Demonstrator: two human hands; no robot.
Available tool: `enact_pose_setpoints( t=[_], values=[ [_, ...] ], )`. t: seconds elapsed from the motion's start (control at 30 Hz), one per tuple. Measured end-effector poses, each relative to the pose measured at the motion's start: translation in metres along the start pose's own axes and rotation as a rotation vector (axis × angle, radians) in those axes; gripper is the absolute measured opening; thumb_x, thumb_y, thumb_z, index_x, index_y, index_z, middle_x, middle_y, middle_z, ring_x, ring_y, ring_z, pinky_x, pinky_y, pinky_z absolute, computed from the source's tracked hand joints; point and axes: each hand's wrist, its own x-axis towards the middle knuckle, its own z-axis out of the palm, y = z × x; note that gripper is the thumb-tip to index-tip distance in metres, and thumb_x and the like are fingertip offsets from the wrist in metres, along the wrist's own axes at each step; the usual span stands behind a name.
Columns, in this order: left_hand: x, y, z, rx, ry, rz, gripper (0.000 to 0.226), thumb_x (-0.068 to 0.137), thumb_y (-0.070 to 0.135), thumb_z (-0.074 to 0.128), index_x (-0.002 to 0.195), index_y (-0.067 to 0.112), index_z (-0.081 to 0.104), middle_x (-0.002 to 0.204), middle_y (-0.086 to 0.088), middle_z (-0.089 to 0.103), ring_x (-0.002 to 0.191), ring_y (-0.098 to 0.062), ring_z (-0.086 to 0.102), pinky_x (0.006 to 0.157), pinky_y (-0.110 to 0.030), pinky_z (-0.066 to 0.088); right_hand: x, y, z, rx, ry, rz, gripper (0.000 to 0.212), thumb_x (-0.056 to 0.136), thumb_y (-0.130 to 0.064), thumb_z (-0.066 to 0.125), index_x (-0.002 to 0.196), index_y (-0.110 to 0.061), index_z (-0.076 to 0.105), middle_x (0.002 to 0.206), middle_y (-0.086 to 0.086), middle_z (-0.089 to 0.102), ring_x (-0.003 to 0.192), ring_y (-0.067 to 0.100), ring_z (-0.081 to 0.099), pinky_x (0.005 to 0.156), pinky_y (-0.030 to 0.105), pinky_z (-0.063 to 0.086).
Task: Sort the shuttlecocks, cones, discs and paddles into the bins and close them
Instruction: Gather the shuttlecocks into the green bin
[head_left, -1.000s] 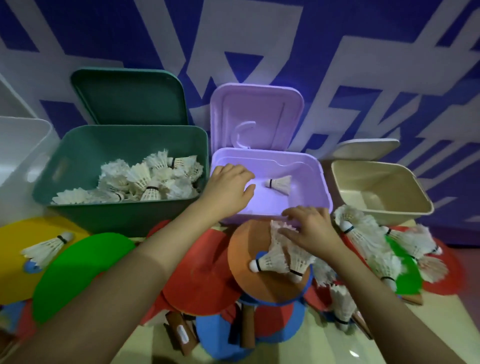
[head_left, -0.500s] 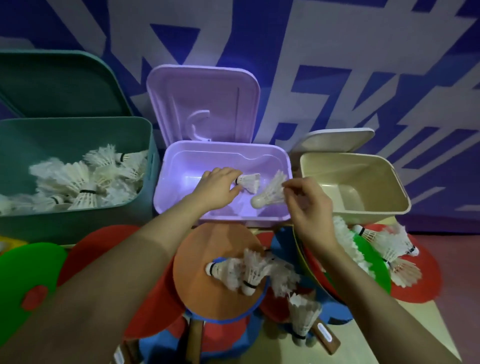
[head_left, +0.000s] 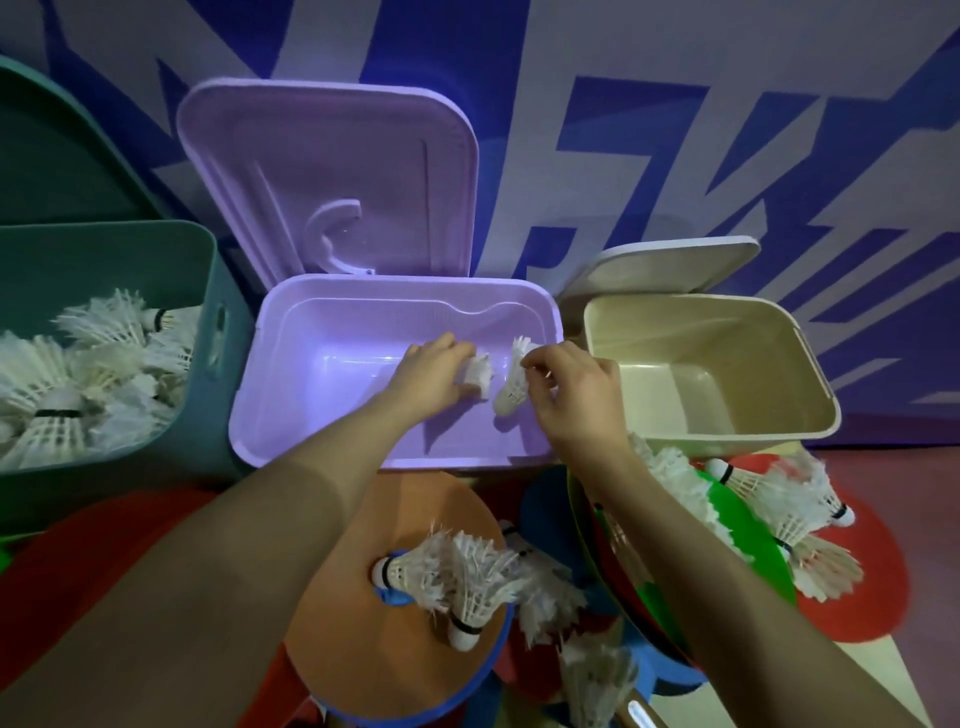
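Observation:
Both hands are inside the open purple bin (head_left: 291, 364). My left hand (head_left: 434, 376) grips a white shuttlecock (head_left: 479, 375) near the bin's floor. My right hand (head_left: 574, 389) pinches a second shuttlecock (head_left: 511, 387) by its feathers, cork end down, just beside the first. The green bin (head_left: 208, 291) at the left holds several shuttlecocks (head_left: 78, 374). The beige bin (head_left: 727, 436) at the right has nothing in it. More shuttlecocks (head_left: 457, 577) lie on an orange paddle (head_left: 363, 649) below my arms.
All three bin lids stand raised against the blue and white wall. A green disc (head_left: 737, 525) and a red disc (head_left: 862, 587) with several shuttlecocks (head_left: 795, 509) lie at the right. Red and blue discs and paddle handles pile up along the bottom.
My right hand lifted a shuttlecock off the orange paddle and carried it into the purple bin. My left hand reached in and took hold of the shuttlecock lying there. The view swung right.

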Motion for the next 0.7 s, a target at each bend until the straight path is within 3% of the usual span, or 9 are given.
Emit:
enact_pose_setpoints(
  t=[0.23, 0.33, 0.43, 0.7],
  values=[
    [-0.044, 0.006, -0.062, -0.105, 0.312, -0.015, 0.046, 0.078, 0.042, 0.069, 0.112, 0.013, 0.059, 0.107, -0.006, 0.063, 0.100, -0.029, 0.057, 0.082, -0.034, 0.036, 0.004, -0.028, -0.014, 0.116, 0.070, -0.155, 0.012, 0.087, -0.015, 0.053, 0.089, -0.010, 0.064, 0.083, 0.003, 0.064, 0.075, 0.025, 0.059, 0.069, 0.036, 0.041],
    [-0.080, 0.006, -0.103, -0.139, 0.448, 0.010, 0.053, 0.073, 0.055, 0.053, 0.104, 0.013, 0.060, 0.093, -0.004, 0.065, 0.089, -0.029, 0.059, 0.076, -0.036, 0.045, 0.007, -0.056, -0.025, 0.193, 0.136, -0.248, 0.016, 0.088, -0.015, 0.052, 0.091, -0.007, 0.065, 0.083, 0.004, 0.063, 0.078, 0.020, 0.055, 0.070, 0.032, 0.041],
    [-0.115, -0.006, -0.144, -0.122, 0.590, 0.022, 0.057, 0.071, 0.057, 0.049, 0.106, 0.012, 0.059, 0.095, -0.007, 0.059, 0.085, -0.033, 0.059, 0.074, -0.039, 0.048, 0.010, -0.094, -0.028, 0.280, 0.187, -0.306, 0.013, 0.088, -0.009, 0.053, 0.091, -0.004, 0.065, 0.084, 0.005, 0.064, 0.079, 0.014, 0.054, 0.072, 0.028, 0.041],
    [-0.202, -0.096, -0.212, -0.010, 0.649, -0.143, 0.065, 0.073, 0.057, 0.042, 0.119, 0.014, 0.056, 0.111, -0.009, 0.058, 0.101, -0.033, 0.058, 0.087, -0.042, 0.044, 0.022, -0.209, 0.016, 0.416, 0.181, -0.409, 0.014, 0.087, 0.001, 0.055, 0.097, -0.002, 0.064, 0.084, 0.010, 0.060, 0.076, 0.018, 0.053, 0.067, 0.031, 0.044]
  ],
)
